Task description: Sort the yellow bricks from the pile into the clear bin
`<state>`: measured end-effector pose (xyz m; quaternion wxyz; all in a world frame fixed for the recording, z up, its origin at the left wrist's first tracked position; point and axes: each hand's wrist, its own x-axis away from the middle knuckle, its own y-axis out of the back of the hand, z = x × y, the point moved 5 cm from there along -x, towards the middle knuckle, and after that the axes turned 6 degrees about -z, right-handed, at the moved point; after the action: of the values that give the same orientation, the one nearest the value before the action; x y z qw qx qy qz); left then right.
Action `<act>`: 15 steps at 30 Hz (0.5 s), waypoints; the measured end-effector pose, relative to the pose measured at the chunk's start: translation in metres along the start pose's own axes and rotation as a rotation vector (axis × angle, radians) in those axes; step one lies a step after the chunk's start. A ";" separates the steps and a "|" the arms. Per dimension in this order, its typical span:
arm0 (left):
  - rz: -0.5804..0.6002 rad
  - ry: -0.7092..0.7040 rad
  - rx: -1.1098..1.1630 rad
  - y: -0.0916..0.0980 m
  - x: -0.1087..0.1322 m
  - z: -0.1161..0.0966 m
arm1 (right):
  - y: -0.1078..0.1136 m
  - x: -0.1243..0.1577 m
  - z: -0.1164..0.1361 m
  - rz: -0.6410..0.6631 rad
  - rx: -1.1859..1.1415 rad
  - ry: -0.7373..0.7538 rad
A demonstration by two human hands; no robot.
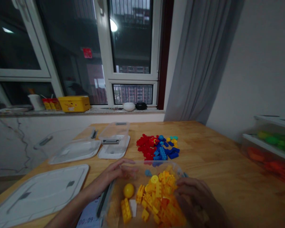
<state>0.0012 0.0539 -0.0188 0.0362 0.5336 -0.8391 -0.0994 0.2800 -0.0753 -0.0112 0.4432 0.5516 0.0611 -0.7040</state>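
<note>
A clear plastic box (pixel 116 209) stands close in front of me at the table's near edge. Inside lies a heap of yellow building blocks (pixel 156 196), mostly towards the right, with a yellow ball (pixel 128 190) and a small white piece (pixel 133 207) at the left. A blue piece (pixel 148 173) shows near the far wall. My left hand (pixel 118 171) grips the box at its far left corner, fingers bent along the far side. On the right side my right hand (pixel 194 193) curls over the rim; its fingers are dim and slightly blurred.
Beyond the box lie red blocks (pixel 146 145) and blue blocks (pixel 163 152). White lids (pixel 45 193) and clear boxes (pixel 115 133) occupy the left. Stacked containers (pixel 270 148) stand at the far right. A phone-like screen (pixel 89 215) showing a timer lies under my left forearm.
</note>
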 end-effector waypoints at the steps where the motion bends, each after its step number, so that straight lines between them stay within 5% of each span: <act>1: -0.001 -0.003 -0.005 0.000 0.000 0.000 | -0.001 -0.009 -0.005 0.056 -0.051 -0.077; 6: 0.002 0.007 -0.003 -0.001 0.002 -0.004 | -0.026 -0.057 -0.079 0.112 -0.204 -0.481; 12: -0.021 0.009 -0.035 -0.001 0.002 -0.009 | -0.081 -0.083 -0.227 0.014 -0.091 -0.646; 15: -0.023 -0.014 -0.034 0.001 0.002 -0.008 | -0.090 -0.079 -0.272 -0.057 -0.001 -0.663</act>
<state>0.0014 0.0517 -0.0111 0.0383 0.5417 -0.8314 -0.1178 0.4141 0.1791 -0.0870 0.4193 0.2903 -0.0708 -0.8573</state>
